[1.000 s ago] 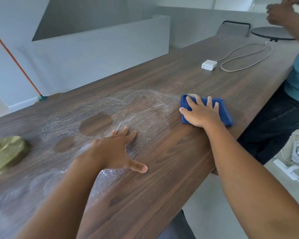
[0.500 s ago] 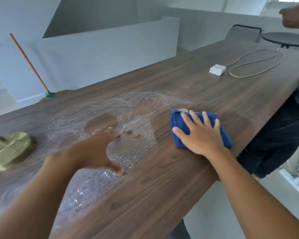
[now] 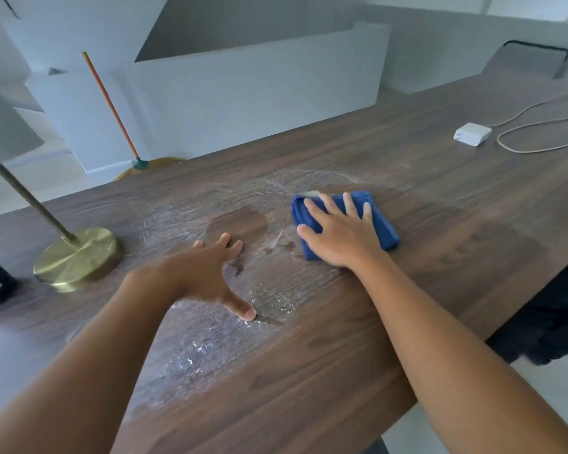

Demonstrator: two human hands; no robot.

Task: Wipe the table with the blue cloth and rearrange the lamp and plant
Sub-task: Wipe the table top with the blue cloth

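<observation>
Far left, the lamp (image 3: 74, 257) stands on the dark wood tabletop (image 3: 440, 198), its round brass base flat on the surface and its thin stem leaning up toward a pale shade at the frame's edge. Behind it, off the tabletop, a broom (image 3: 112, 108) with an orange handle leans against the white wall. Moving in, the left hand (image 3: 207, 273) is spread wide and flat, palm down, fingers straight and thumb stuck out toward the near edge, holding nothing, planted right on a smeared, whitish, streaky patch (image 3: 230, 290) with a clean dark oval just beyond the fingertips. Next over, just right of that oval, the right hand (image 3: 338, 231) presses down with straight, splayed fingers on the folded blue cloth (image 3: 382, 231), which lies flat on the tabletop at the right border of the smears. Well apart, toward the far right, a white power adapter (image 3: 472, 134) sits with its pale cable (image 3: 538, 126) looping beside it. Beyond that, a grey chair (image 3: 527, 59) stands at the far end.
</observation>
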